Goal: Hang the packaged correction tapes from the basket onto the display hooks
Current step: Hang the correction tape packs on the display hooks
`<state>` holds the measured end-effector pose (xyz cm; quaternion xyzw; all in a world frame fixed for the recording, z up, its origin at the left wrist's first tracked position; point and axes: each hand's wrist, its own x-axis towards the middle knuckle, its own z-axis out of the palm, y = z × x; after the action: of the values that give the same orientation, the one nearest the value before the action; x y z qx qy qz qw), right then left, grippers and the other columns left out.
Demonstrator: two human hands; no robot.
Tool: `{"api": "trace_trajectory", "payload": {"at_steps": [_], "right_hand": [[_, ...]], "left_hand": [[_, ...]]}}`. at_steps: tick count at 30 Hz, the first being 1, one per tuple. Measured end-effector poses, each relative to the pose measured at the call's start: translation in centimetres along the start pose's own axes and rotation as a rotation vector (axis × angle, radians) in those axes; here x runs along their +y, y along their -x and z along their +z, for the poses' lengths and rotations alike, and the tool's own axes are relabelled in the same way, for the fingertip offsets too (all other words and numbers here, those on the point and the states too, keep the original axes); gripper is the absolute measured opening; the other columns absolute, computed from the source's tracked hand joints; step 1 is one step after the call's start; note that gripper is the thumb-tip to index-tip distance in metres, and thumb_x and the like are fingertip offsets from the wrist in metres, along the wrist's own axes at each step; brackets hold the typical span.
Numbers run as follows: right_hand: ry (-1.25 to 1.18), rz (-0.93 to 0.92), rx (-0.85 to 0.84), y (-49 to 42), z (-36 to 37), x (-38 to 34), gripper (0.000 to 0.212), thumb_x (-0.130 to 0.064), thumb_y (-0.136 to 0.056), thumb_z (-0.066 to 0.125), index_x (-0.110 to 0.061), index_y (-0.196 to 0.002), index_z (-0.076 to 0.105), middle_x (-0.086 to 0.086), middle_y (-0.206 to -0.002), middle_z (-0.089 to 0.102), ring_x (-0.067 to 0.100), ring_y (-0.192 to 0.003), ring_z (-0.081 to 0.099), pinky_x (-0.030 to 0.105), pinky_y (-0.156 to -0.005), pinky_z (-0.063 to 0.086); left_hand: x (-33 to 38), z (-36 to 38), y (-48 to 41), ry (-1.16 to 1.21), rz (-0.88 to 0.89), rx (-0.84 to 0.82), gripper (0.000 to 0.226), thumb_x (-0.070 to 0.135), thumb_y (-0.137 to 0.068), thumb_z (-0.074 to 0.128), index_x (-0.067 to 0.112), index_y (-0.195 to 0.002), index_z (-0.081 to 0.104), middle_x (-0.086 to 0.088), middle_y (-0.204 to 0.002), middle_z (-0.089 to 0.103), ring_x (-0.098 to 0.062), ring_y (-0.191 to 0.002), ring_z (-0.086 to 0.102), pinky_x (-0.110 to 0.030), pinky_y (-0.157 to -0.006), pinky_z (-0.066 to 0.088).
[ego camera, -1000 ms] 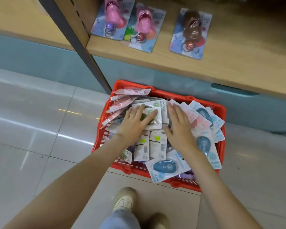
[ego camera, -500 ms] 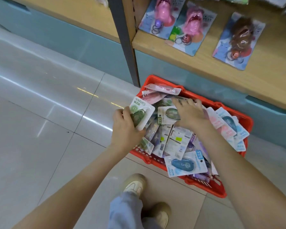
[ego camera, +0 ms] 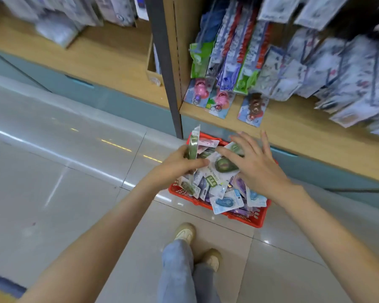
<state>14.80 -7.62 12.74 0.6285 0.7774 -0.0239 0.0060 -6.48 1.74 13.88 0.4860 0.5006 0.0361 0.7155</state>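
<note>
One green carded correction tape pack (ego camera: pixel 193 145) is gripped edge-on in the left hand (ego camera: pixel 177 166), above the 10 o'clock corner of the red plastic basket (ego camera: pixel 257 224). The right hand (ego camera: pixel 258 165) is spread, fingers straight, over the heaped tape packs (ego camera: pixel 224 200). Hanging stock (ego camera: pixel 293 68) at 1 o'clock is blurred. Progress is judged early: most packs are unhung.

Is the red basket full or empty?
Full: packaged correction tapes pile above the rim of the red basket; left hand grips one green pack.
</note>
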Motion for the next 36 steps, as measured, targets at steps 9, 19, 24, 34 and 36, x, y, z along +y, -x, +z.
{"api": "trace_trajectory", "payload": {"at_steps": [9,19,24,34,36], "right_hand": [[-0.107,0.259,0.394,3.5,-25.9,-3.2,0.116,0.020,-0.050,0.074,-0.036,-0.144,0.033,0.009,-0.139,0.032,0.030,-0.110,0.035,0.054,-0.090,0.044],[-0.852,0.123,0.409,6.1,-41.8,-5.6,0.081,0.014,-0.094,0.034,-0.050,-0.142,0.025,-0.027,-0.148,0.026,-0.004,-0.140,0.023,0.011,-0.114,0.018],[-1.626,0.227,0.317,7.8,-46.6,-7.1,0.036,-0.020,-0.104,0.039,-0.032,-0.136,0.052,0.001,-0.136,0.059,0.025,-0.117,0.059,0.050,-0.105,0.044],[-1.678,0.133,0.509,6.8,-50.4,-6.9,0.070,-0.023,-0.084,0.073,-0.045,-0.140,0.037,-0.011,-0.141,0.045,0.019,-0.118,0.060,0.051,-0.101,0.047],[-1.489,0.135,0.549,6.2,-52.1,-6.2,0.070,-0.024,-0.087,0.071,-0.053,-0.140,0.034,-0.013,-0.143,0.036,0.016,-0.127,0.051,0.047,-0.101,0.047]], "left_hand": [[17.8,3.1,19.0,0.395,0.259,-0.416,0.074,0.033,-0.043,0.096,0.011,-0.109,0.070,-0.011,-0.101,0.074,-0.023,-0.090,0.072,-0.032,-0.072,0.058],[28.6,4.7,30.5,0.305,0.579,-0.502,0.086,0.035,-0.057,0.091,0.010,-0.130,0.053,-0.014,-0.123,0.066,-0.028,-0.108,0.066,-0.046,-0.099,0.048],[30.5,4.7,33.5,0.232,0.645,-0.467,0.099,0.034,-0.060,0.091,0.005,-0.141,0.042,-0.028,-0.147,0.039,-0.045,-0.132,0.043,-0.056,-0.109,0.037],[34.7,6.4,37.7,-0.003,0.760,-0.344,0.069,0.032,-0.072,0.076,0.013,-0.132,0.048,-0.010,-0.129,0.063,-0.027,-0.119,0.060,-0.043,-0.099,0.051],[36.6,6.1,38.3,-0.092,0.786,-0.179,0.068,0.034,-0.074,0.073,0.016,-0.134,0.046,-0.009,-0.131,0.060,-0.025,-0.121,0.058,-0.040,-0.099,0.051]]}}
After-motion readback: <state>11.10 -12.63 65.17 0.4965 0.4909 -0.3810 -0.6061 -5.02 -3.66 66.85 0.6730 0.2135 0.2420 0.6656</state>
